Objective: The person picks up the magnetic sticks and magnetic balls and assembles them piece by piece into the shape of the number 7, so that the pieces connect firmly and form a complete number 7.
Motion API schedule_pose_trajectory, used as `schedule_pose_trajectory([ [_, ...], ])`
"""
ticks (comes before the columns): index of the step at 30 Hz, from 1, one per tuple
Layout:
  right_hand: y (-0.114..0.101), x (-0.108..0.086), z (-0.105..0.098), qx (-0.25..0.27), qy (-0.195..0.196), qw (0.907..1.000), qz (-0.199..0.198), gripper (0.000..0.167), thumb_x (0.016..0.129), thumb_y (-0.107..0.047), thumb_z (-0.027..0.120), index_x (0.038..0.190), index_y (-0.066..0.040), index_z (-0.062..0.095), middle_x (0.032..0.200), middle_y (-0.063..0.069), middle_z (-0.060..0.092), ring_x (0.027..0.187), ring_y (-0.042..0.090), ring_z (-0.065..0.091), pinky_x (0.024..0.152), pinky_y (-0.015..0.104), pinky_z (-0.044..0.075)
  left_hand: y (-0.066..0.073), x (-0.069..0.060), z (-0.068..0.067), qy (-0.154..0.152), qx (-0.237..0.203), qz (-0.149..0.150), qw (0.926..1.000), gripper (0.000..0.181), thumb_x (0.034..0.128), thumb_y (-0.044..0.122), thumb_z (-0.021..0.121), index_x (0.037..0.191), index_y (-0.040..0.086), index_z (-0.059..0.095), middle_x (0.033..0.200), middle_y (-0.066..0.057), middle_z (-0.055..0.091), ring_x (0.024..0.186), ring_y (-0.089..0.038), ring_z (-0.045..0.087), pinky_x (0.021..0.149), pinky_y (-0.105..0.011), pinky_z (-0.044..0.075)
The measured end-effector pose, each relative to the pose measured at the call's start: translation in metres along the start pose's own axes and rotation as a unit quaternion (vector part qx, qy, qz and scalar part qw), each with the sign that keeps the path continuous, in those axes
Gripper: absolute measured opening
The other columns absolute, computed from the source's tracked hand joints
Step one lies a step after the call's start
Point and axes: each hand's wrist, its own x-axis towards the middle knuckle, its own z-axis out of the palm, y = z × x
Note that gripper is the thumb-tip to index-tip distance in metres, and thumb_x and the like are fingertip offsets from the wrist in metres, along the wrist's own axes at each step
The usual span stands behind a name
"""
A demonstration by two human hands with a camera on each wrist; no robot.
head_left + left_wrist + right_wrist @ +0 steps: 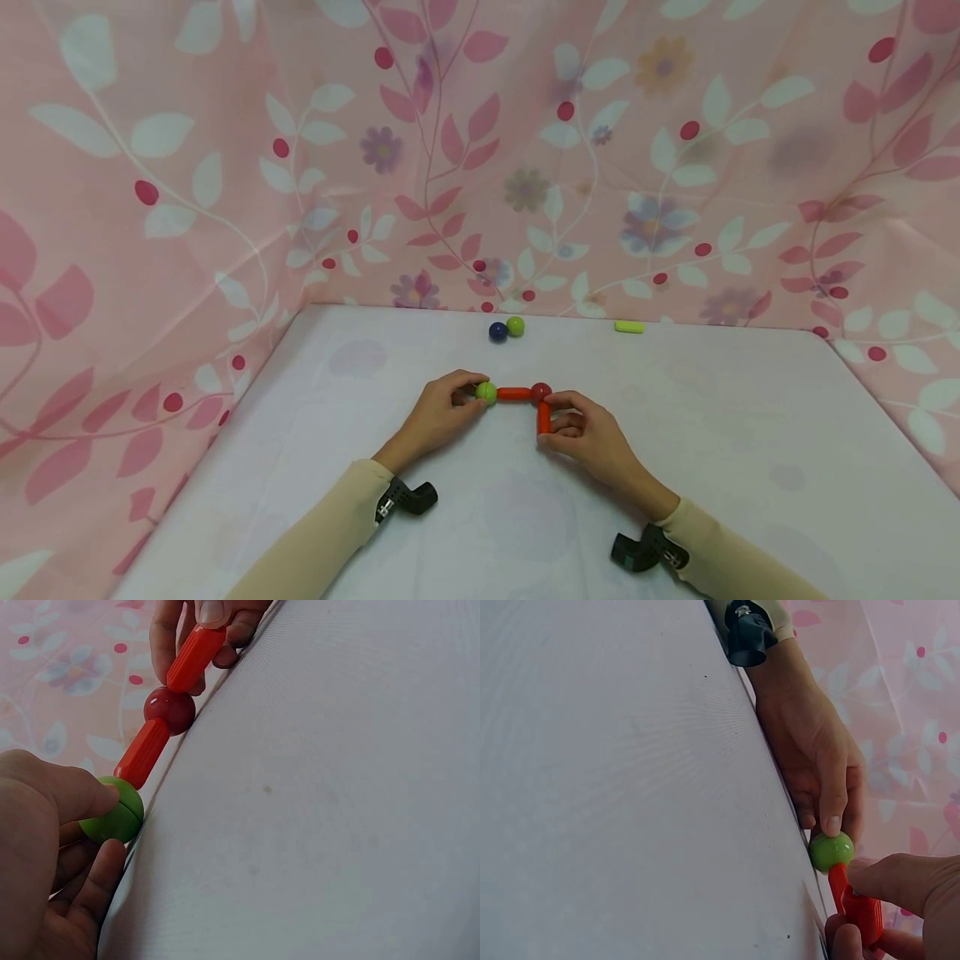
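A green ball (487, 393), a red rod (513, 393), a dark red ball (541, 391) and a second red rod (543, 418) are joined in an L shape low over the white table. My left hand (442, 414) pinches the green ball between thumb and fingers; a seam line shows on that ball in the left wrist view. With thumb and fingers, my right hand (592, 437) holds the second red rod (196, 658), which runs from the dark red ball toward me. In the right wrist view the dark red ball is hidden.
Farther back on the table (720, 400) lie a dark blue ball (498, 332) and another green ball (515, 326), side by side. To their right is a yellow-green rod (629, 327). A pink floral cloth (465, 167) hangs behind the table and along its left side.
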Motion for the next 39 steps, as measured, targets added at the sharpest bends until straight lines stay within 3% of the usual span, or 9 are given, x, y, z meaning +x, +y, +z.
schedule_pose_trajectory([
  [19, 0.0019, -0.0008, 0.0019, -0.010, 0.010, 0.9999, -0.005, 0.048, 0.085, -0.004, 0.086, 0.129, -0.003, 0.064, 0.124, 0.012, 0.065, 0.092, 0.022, 0.070, 0.080, 0.026, 0.057, -0.0033, -0.0002, 0.0010, 0.000, 0.000, -0.001, 1.0000, 0.036, 0.0957, 0.007, 0.074, 0.131, 0.006, 0.069, 0.123, -0.002, 0.069, 0.105, -0.016, 0.066, 0.086, -0.033, 0.055],
  [28, 0.0049, -0.0002, 0.0022, -0.016, 0.007, 0.9995, -0.028, 0.048, 0.085, -0.005, 0.086, 0.128, -0.006, 0.066, 0.122, 0.012, 0.065, 0.091, 0.022, 0.069, 0.080, 0.025, 0.056, -0.0030, -0.0001, 0.0002, 0.001, -0.001, -0.001, 1.0000, 0.036, 0.0951, 0.007, 0.074, 0.130, 0.005, 0.069, 0.122, -0.003, 0.069, 0.105, -0.017, 0.066, 0.086, -0.033, 0.056],
  [39, 0.0075, -0.0009, 0.0018, -0.046, 0.000, 0.9975, -0.053, 0.045, 0.085, -0.007, 0.087, 0.127, -0.009, 0.068, 0.107, 0.007, 0.067, 0.088, 0.021, 0.066, 0.076, 0.026, 0.056, -0.0023, 0.0005, 0.0008, -0.001, -0.003, -0.005, 1.0000, 0.036, 0.0953, 0.006, 0.074, 0.131, 0.004, 0.069, 0.122, -0.002, 0.068, 0.107, -0.018, 0.065, 0.088, -0.033, 0.055],
])
